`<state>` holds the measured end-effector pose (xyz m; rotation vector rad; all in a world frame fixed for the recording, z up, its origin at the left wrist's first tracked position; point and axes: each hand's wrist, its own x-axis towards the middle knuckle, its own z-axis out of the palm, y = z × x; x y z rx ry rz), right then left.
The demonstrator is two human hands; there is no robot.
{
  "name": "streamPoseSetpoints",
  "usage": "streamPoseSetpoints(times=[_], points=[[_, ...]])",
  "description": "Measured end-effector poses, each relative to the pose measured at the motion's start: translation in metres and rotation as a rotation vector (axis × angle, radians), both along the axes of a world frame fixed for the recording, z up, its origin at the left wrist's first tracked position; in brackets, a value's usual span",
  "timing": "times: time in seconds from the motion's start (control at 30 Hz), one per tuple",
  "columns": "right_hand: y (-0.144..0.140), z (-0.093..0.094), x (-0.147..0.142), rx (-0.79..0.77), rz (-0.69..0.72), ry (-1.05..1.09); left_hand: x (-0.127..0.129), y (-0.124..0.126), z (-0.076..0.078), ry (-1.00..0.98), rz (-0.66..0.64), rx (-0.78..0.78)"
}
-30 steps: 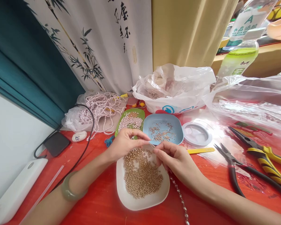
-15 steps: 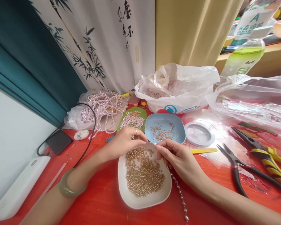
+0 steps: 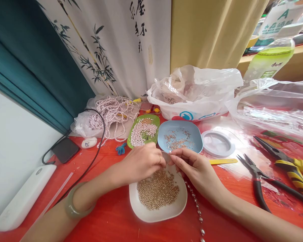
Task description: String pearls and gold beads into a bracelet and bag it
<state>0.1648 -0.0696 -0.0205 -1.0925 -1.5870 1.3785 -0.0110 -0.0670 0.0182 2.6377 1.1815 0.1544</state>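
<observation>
At the far left of the red surface (image 3: 111,222) lay a white oblong device (image 3: 22,198), and at about ten o'clock from the white dish sat a dark phone (image 3: 65,149) with a black cable (image 3: 101,134) looping past it. Just beside the phone rested a small white pebble-like piece (image 3: 89,142), and behind that a heap of pale pearl strands (image 3: 111,114) spilled over clear plastic. A green tray (image 3: 143,130) of loose pearls stood at eleven o'clock from the white dish (image 3: 158,210), which held a mound of small golden beads (image 3: 158,190). The left hand (image 3: 141,162), a jade-green bangle (image 3: 73,205) on its wrist, was pinched narrow over the far rim of that dish, its fingertips meeting those of the right hand (image 3: 192,168). The right hand was likewise closed to a narrow pinch on a thin pin (image 3: 169,157), too small to make out clearly, held between the two hands at twelve o'clock above the beads. A beaded chain (image 3: 198,211) trailed from under the right hand toward five o'clock. Directly behind the hands stood a blue tray (image 3: 180,137) scattered with metal pins, and behind it a white plastic bag (image 3: 194,94). To the right came a round white lid (image 3: 217,144), a yellow strip (image 3: 223,161), then black-handled pliers (image 3: 257,178) and yellow-handled pliers (image 3: 288,161) at three o'clock.
</observation>
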Motion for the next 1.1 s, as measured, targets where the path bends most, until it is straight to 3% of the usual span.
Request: streamPoseSetpoints(times=[0.27,0.47,0.87,1.0,1.1], points=[[-0.001,0.003,0.0,0.038,-0.028,0.017,0.008,-0.002,-0.013,-0.005,-0.044,0.02],[0.0,0.0,0.001,0.111,-0.11,0.017,0.012,-0.004,-0.01,0.037,-0.013,-0.018],[-0.001,0.0,0.002,0.122,-0.094,0.01,0.014,-0.005,-0.008,0.079,0.02,-0.008],[-0.001,0.0,0.002,0.134,-0.095,0.006,0.013,-0.003,-0.011,0.019,0.039,-0.021],[-0.001,0.0,0.002,0.119,-0.094,0.002,0.01,0.0,-0.011,-0.125,0.134,-0.08]])
